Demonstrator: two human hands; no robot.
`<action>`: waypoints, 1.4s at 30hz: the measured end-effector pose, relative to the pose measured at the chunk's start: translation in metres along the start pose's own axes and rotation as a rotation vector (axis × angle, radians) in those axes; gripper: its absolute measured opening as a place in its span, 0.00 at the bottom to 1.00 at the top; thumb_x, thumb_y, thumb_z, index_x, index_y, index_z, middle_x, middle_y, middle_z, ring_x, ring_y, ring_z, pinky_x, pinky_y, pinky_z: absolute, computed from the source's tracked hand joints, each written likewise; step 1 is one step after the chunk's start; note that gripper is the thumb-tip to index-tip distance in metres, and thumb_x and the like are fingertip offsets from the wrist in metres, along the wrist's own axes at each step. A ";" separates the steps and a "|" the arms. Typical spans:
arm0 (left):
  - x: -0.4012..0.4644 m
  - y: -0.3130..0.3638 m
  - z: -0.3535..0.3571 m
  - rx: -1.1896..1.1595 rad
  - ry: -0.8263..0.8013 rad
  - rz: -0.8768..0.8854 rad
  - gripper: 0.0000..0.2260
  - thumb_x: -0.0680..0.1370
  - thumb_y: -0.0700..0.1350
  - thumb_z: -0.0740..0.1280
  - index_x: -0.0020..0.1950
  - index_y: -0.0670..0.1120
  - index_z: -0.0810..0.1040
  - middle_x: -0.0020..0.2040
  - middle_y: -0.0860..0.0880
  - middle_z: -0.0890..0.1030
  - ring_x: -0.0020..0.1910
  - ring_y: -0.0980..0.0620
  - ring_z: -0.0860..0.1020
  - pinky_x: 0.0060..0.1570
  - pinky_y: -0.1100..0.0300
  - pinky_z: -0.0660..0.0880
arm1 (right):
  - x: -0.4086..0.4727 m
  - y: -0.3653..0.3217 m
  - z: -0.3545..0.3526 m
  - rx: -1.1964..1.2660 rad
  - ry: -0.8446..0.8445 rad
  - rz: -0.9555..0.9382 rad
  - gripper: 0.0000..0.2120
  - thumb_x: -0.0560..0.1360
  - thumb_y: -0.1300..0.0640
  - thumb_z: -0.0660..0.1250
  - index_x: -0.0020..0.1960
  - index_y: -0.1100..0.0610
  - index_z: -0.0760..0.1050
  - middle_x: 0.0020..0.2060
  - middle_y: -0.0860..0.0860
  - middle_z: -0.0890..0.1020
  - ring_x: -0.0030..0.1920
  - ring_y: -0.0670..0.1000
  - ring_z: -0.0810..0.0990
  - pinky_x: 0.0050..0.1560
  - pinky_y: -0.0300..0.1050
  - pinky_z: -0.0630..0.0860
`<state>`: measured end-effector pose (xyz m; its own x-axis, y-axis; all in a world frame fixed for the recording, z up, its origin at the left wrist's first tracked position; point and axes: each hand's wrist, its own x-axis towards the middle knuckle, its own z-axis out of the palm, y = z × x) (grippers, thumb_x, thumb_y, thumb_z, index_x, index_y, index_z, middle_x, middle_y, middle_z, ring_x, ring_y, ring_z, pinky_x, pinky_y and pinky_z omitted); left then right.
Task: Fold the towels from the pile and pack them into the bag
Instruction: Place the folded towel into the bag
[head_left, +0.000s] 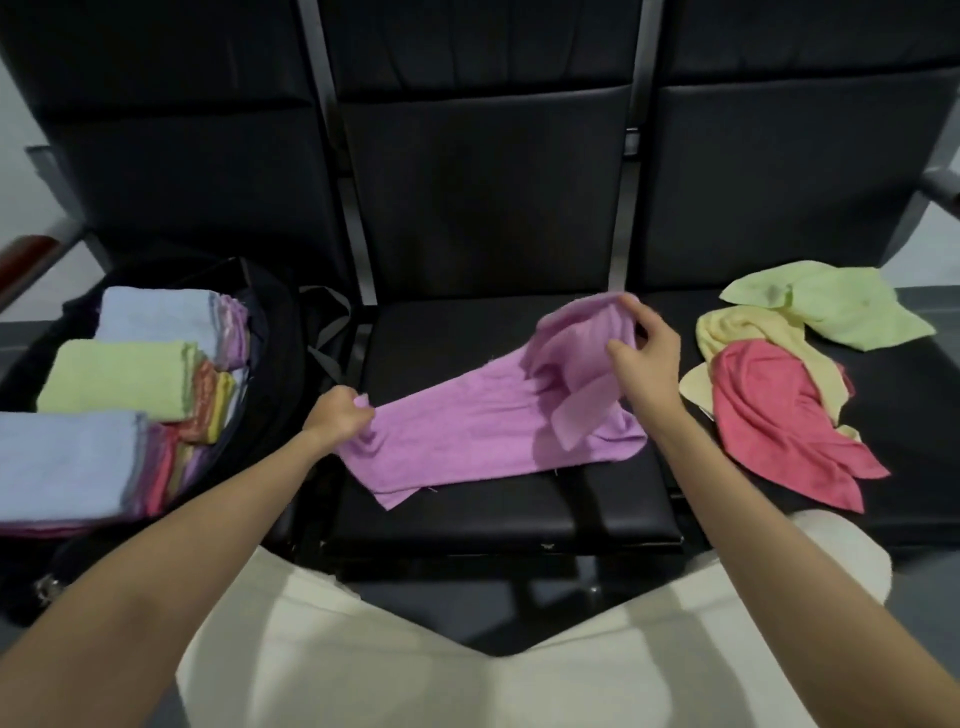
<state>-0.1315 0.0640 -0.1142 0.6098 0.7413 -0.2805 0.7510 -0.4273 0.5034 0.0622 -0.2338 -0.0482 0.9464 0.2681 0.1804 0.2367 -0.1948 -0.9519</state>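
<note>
While the crumpled purple terry towel (483, 415) is lying on the black padded seat (467, 519), its near-left corner is being pinched by the left hand (337, 415) and its far-right edge is being gripped by the raised right hand (647, 358).

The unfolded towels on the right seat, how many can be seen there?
3: a green towel at the back, a yellow towel under and beside it, and a red towel in front, lying over the yellow one. More may be hidden beneath them.
</note>
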 end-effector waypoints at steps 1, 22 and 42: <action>-0.001 -0.002 0.006 0.048 -0.048 0.004 0.08 0.74 0.44 0.65 0.40 0.39 0.76 0.37 0.44 0.81 0.39 0.45 0.80 0.41 0.53 0.76 | -0.014 0.011 -0.003 -0.012 0.052 0.069 0.24 0.68 0.70 0.61 0.63 0.58 0.76 0.55 0.50 0.79 0.55 0.46 0.77 0.53 0.31 0.74; -0.043 0.016 0.064 -0.319 -0.022 0.252 0.21 0.78 0.45 0.67 0.30 0.47 0.60 0.26 0.53 0.61 0.27 0.56 0.60 0.29 0.63 0.59 | 0.020 0.109 0.058 -0.972 -0.430 0.211 0.17 0.79 0.57 0.57 0.66 0.57 0.69 0.60 0.61 0.73 0.60 0.64 0.72 0.62 0.55 0.66; -0.067 0.072 0.079 -0.542 0.194 0.325 0.13 0.78 0.41 0.66 0.37 0.36 0.72 0.29 0.41 0.68 0.29 0.54 0.64 0.30 0.63 0.62 | -0.007 0.108 0.008 -0.349 -0.222 0.186 0.03 0.73 0.65 0.66 0.42 0.59 0.78 0.35 0.49 0.79 0.35 0.47 0.76 0.37 0.36 0.69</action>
<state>-0.0980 -0.0580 -0.1237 0.6890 0.7201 0.0815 0.2717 -0.3610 0.8921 0.0788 -0.2489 -0.1540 0.9186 0.3871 -0.0798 0.1630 -0.5550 -0.8158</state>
